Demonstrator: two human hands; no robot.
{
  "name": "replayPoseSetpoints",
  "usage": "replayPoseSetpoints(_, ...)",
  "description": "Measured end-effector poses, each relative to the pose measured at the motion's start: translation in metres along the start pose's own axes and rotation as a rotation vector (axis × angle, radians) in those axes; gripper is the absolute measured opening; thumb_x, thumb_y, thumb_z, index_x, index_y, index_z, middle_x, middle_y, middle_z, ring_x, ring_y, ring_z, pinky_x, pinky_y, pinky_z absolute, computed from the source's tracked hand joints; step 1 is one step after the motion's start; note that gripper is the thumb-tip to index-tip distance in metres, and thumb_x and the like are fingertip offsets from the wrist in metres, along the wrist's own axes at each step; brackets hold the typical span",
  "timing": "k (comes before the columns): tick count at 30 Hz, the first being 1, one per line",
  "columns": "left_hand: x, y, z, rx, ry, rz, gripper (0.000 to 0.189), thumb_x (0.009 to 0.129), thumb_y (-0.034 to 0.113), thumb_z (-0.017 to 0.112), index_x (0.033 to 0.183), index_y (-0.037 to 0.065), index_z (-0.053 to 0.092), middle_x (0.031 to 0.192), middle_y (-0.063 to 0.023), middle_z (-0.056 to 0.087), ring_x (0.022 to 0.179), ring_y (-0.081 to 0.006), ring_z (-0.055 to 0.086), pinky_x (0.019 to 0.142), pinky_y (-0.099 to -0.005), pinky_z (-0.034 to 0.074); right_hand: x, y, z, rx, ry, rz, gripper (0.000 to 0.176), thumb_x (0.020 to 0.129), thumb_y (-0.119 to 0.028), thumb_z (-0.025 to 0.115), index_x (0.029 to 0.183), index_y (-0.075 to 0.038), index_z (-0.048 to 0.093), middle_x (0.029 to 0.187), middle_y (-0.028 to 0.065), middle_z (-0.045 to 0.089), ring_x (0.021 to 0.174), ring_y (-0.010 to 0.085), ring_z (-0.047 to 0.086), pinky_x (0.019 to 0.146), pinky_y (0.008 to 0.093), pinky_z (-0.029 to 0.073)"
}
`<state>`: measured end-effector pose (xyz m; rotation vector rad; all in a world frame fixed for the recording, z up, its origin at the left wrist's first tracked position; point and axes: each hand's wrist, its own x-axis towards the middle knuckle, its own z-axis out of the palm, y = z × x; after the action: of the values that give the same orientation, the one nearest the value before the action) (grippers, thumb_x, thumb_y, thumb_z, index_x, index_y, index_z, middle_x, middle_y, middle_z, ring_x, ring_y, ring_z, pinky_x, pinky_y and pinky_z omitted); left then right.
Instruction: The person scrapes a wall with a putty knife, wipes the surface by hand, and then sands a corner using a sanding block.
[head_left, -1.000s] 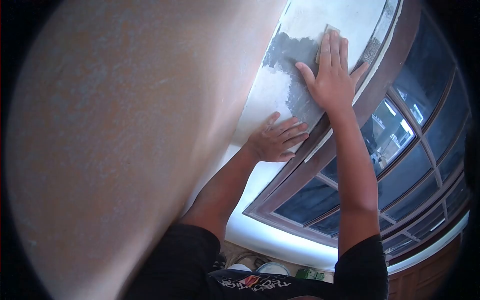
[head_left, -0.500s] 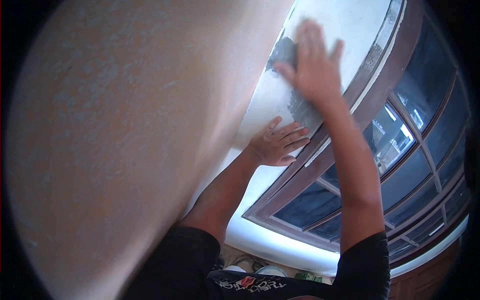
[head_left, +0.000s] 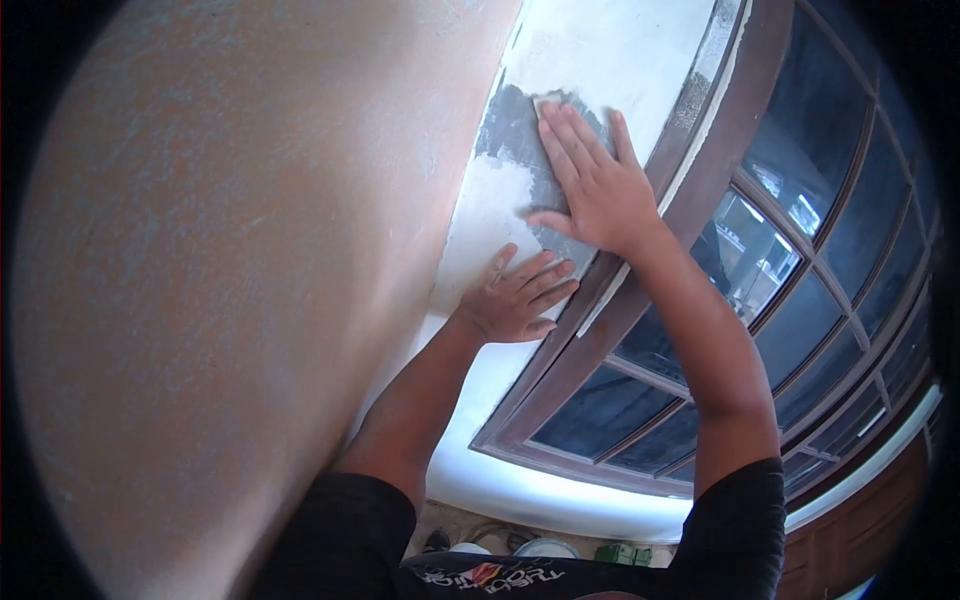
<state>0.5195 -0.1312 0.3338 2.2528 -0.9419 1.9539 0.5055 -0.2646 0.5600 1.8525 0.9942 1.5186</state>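
My right hand (head_left: 598, 190) lies flat over a grey bare patch (head_left: 508, 125) on the white wall strip (head_left: 600, 45). Its fingers are stretched out and the thumb points left; a small pale edge shows just past the fingertips, and what lies under them is hidden. Lower on the same strip, my left hand (head_left: 515, 298) rests with its fingers spread, holding nothing. Its fingertips reach toward the brown window frame (head_left: 580, 345). Dust marks the left fingers.
A broad, mottled tan wall (head_left: 220, 250) fills the left side. To the right are dark window panes (head_left: 800, 140) with wooden bars. Far below, by the floor, stand a green box (head_left: 622, 554) and a pale round container (head_left: 545, 548).
My right hand has moved down the strip and slowed, now sharp instead of blurred. My left hand stays at its place on the wall, while the whole view has shifted slightly.
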Motion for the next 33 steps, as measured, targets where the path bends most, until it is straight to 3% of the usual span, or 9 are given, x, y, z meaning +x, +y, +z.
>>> replayPoseSetpoints(3,0.001,-0.002,0.000,-0.009,0.008,-0.009,0.076,0.079,0.058,0.067,0.147,0.029,0.048,0.161,0.0042,0.036,0.149,-0.0186,0.030,0.119,-0.0595,0.018,0.018,0.027,-0.011,-0.044,-0.083,-0.070,0.102,0.089,-0.082,0.028,0.157,-0.007,0.027,0.165,0.0055,0.027,0.152,0.0181,0.024,0.120,0.0629,0.012)
replayPoseSetpoints(5,0.000,-0.002,0.001,-0.027,0.005,-0.004,0.076,0.079,0.058,0.067,0.147,0.029,0.049,0.161,0.0042,0.036,0.148,-0.0185,0.031,0.119,-0.0596,0.019,0.040,0.057,-0.020,-0.320,-0.018,0.234,0.102,0.089,-0.082,0.028,0.158,-0.007,0.022,0.165,0.0069,0.024,0.152,0.0202,0.023,0.120,0.0634,0.010)
replayPoseSetpoints(8,0.000,-0.003,0.003,0.017,0.035,0.022,0.075,0.079,0.061,0.066,0.145,0.029,0.052,0.158,0.0016,0.041,0.149,-0.0222,0.031,0.120,-0.0590,0.015,0.055,0.079,-0.014,-0.310,0.110,0.393,0.105,0.089,-0.083,0.029,0.158,-0.004,0.022,0.166,0.0114,0.022,0.153,0.0235,0.022,0.119,0.0655,0.010)
replayPoseSetpoints(11,0.002,-0.004,0.002,0.024,0.029,0.014,0.073,0.080,0.061,0.064,0.144,0.029,0.053,0.157,0.0018,0.042,0.149,-0.0226,0.031,0.120,-0.0587,0.015,0.030,0.027,0.007,-0.109,0.172,0.429,0.110,0.087,-0.085,0.030,0.157,0.000,0.022,0.165,0.0171,0.019,0.153,0.0287,0.019,0.118,0.0663,0.009)
replayPoseSetpoints(13,0.002,-0.002,0.000,0.044,0.052,0.013,0.071,0.082,0.061,0.062,0.144,0.028,0.053,0.156,0.0022,0.043,0.148,-0.0225,0.032,0.120,-0.0582,0.016,-0.004,-0.024,0.011,0.025,0.092,0.368,0.110,0.088,-0.083,0.034,0.155,0.004,0.024,0.163,0.0214,0.023,0.152,0.0332,0.023,0.115,0.0712,0.007)
replayPoseSetpoints(16,0.000,-0.002,0.000,-0.014,0.023,-0.005,0.072,0.081,0.059,0.063,0.145,0.028,0.051,0.157,0.0032,0.042,0.147,-0.0200,0.034,0.119,-0.0582,0.018,-0.041,-0.051,0.005,0.042,-0.027,0.305,0.109,0.087,-0.082,0.037,0.156,0.001,0.025,0.164,0.0178,0.025,0.152,0.0314,0.025,0.112,0.0762,0.006)
replayPoseSetpoints(23,0.003,-0.001,0.000,0.039,0.052,0.033,0.063,0.084,0.059,0.059,0.139,0.028,0.057,0.152,0.0013,0.048,0.145,-0.0215,0.036,0.119,-0.0590,0.018,0.008,0.038,-0.007,-0.220,0.126,0.513,0.107,0.086,-0.083,0.036,0.156,-0.004,0.028,0.163,0.0139,0.030,0.152,0.0291,0.025,0.109,0.0795,0.005)
replayPoseSetpoints(29,0.002,-0.005,0.001,0.041,0.059,0.010,0.062,0.082,0.059,0.060,0.137,0.029,0.059,0.150,0.0018,0.050,0.142,-0.0211,0.040,0.118,-0.0604,0.018,-0.079,-0.062,-0.001,0.027,-0.037,0.451,0.110,0.085,-0.085,0.034,0.154,0.001,0.032,0.162,0.0154,0.031,0.152,0.0287,0.025,0.106,0.0820,0.003)
replayPoseSetpoints(33,0.004,-0.003,-0.002,0.061,0.012,0.021,0.061,0.082,0.061,0.060,0.134,0.029,0.061,0.148,0.0022,0.052,0.141,-0.0208,0.041,0.118,-0.0605,0.018,-0.077,-0.040,-0.012,-0.055,-0.111,0.390,0.108,0.085,-0.084,0.034,0.153,0.000,0.035,0.162,0.0137,0.032,0.151,0.0278,0.027,0.103,0.0839,0.005)
